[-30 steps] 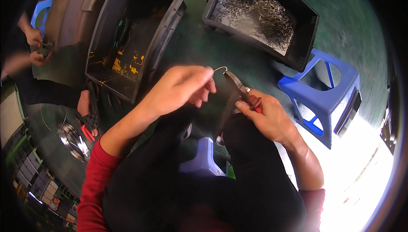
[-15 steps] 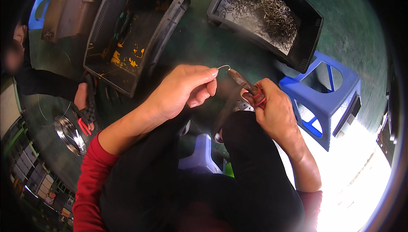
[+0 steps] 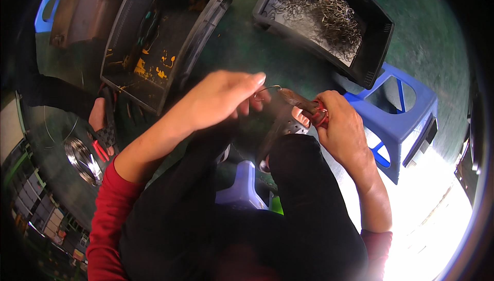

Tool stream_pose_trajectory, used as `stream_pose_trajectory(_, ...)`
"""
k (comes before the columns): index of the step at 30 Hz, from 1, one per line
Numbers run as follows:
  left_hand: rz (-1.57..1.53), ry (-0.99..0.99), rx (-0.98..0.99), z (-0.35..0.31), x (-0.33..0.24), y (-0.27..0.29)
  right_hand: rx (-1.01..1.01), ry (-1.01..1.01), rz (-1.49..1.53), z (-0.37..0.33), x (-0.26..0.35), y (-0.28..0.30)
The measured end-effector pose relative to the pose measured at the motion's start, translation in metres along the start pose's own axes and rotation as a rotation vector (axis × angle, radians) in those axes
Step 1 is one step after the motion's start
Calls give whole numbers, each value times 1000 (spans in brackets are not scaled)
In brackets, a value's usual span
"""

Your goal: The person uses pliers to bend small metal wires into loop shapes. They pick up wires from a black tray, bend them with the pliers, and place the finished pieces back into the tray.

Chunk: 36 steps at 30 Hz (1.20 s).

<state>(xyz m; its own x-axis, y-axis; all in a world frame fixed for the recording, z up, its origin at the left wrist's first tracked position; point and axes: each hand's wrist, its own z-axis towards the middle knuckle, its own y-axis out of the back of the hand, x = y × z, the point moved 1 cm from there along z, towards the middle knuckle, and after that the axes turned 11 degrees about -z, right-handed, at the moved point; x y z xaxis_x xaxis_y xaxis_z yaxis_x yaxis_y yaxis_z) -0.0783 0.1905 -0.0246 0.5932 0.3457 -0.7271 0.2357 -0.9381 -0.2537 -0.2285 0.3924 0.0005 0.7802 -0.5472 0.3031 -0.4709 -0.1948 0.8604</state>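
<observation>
A small bent wire hook (image 3: 268, 87) sits at the jaw tip of the rusty pliers (image 3: 298, 101), its curved end reaching toward my left hand (image 3: 226, 96). My right hand (image 3: 342, 127) is closed round the red handles of these pliers. The left hand is smeared by motion; its thumb is raised apart from the fingers, and the wire's free end shows in front of the fingertips. It seems to grip nothing. Both hands are held above my knees.
A black crate (image 3: 378, 49) with many bent wire pieces (image 3: 334, 19) stands far right, beside a blue stool (image 3: 406, 111). Another black crate (image 3: 206, 24) with yellow stains is far left. A wire coil (image 3: 82, 161) and red-handled pliers (image 3: 100, 149) lie left, near another person's foot (image 3: 98, 115).
My left thumb and fingers have parted from the wire, and more of its curve shows. The right hand with the pliers has shifted slightly right.
</observation>
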Motion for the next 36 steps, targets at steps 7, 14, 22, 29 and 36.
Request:
stream_pose_trajectory(7, 77, -235, -29, 8, -5, 5, 4, 62, -61, 2, 3, 0)
stream_pose_trajectory(14, -64, -168, -206, 7, -5, 4, 1, 48, -43, -1, 6, -3)
stream_pose_trajectory(22, -213, -156, -295, 5, -9, 0, 4, 52, -71, -4, 13, -4)
stream_pose_trajectory(29, -128, -188, -312, 0, -14, -8, -47, 24, -41, -2, 16, -9)
stream_pose_trajectory(36, -189, -245, -210, 4, -7, -3, 153, -82, 185, -1, 17, -4)
